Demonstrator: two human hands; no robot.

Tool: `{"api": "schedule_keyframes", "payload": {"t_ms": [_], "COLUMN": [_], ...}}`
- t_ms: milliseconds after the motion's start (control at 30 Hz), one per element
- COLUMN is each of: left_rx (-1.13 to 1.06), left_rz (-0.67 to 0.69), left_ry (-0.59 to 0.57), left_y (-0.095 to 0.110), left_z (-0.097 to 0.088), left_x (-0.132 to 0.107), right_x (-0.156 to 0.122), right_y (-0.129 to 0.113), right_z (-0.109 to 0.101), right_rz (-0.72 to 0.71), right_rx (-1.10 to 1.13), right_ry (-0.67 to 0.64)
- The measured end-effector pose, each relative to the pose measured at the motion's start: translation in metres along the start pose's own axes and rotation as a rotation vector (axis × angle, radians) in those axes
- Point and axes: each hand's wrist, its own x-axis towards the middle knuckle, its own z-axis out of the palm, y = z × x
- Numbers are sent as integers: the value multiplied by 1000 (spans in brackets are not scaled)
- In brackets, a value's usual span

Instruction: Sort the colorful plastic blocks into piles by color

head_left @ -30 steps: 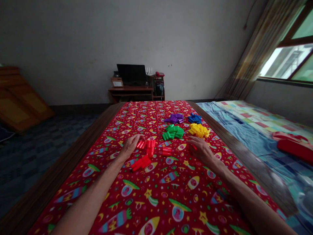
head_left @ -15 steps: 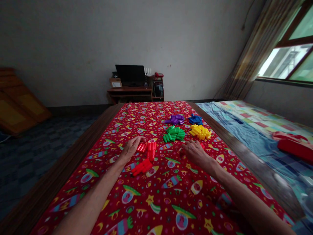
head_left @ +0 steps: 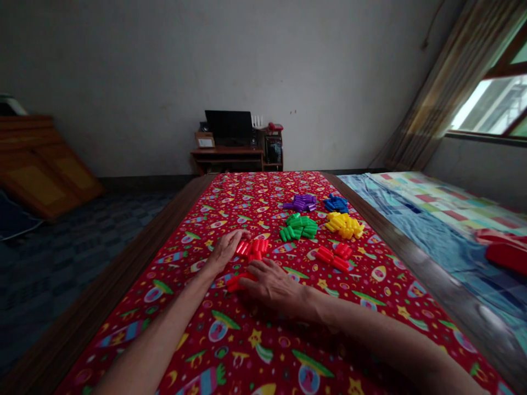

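Note:
On the patterned red cloth, a loose group of small red plastic tubes (head_left: 259, 246) lies between my hands. My left hand (head_left: 225, 250) rests at the left edge of this group, fingers stretched toward the tubes. Reaching in from the right, my right hand (head_left: 274, 284) has its fingers apart over the nearer red tubes (head_left: 234, 282), partly covering them. Contact under its fingertips is hidden. A second, smaller group of red tubes (head_left: 334, 257) lies to the right, with no hand on it.
Farther back are piles of green tubes (head_left: 298, 227), yellow tubes (head_left: 345, 225), purple tubes (head_left: 301, 203) and blue tubes (head_left: 336, 204). The cloth (head_left: 263, 351) covers a dark wooden table (head_left: 436, 285). A bed (head_left: 428, 219) stands to the right, a monitor (head_left: 229, 128) on a desk behind.
My right hand has moved left, from the right-hand red group to the nearer red tubes, leaving that group uncovered. My left hand stays beside the tubes. The view has turned slightly left.

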Motion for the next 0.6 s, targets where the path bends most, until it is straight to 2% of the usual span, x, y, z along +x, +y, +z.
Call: {"api": "schedule_keyframes", "payload": {"t_ms": [100,300,467,533,600], "left_rx": [16,26,38,84,171], "left_rz": [1,18,25,49,153], "left_ry": [1,3,-19,-5,67], "left_y": [0,-4,-7,-1,14], "left_z": [0,0,0,-2,-2], "left_x": [0,0,1,1,-1], "right_x": [-9,-62,-101,-104,-100], "right_y": [12,47,71,74,74], "right_z": [1,-19,-30,-33,-36], "right_rz": [12,103,372,498,571], "right_rx": [-9,21,76,186,307], "right_ry": [10,237,326,351,347]}}
